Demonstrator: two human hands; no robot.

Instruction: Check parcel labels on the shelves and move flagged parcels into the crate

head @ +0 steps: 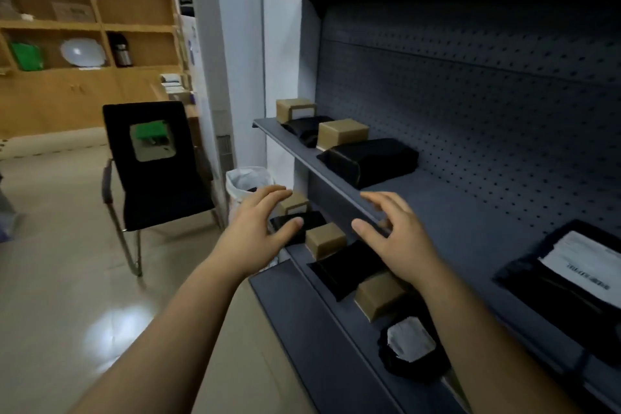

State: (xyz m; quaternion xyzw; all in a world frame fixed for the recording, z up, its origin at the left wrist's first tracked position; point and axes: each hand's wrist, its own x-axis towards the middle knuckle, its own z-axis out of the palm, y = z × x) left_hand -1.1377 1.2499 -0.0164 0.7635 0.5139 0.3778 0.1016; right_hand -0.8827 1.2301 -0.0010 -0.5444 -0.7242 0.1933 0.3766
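Cardboard, small and brown, a box (325, 240) sits on the lower shelf (364, 333), beneath and between both hands. A black pouch (346, 270) lies just near of it, its long axis running along the shelf. The left hand (265, 228) and right hand (393, 235) hover spread and relaxed, holding nothing, about equally close. A white-labelled black parcel (410, 343) lies nearer, and a black chair (158, 165) stands to the left.

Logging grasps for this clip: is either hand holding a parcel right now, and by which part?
Nothing is held; left hand and right hand hover open.
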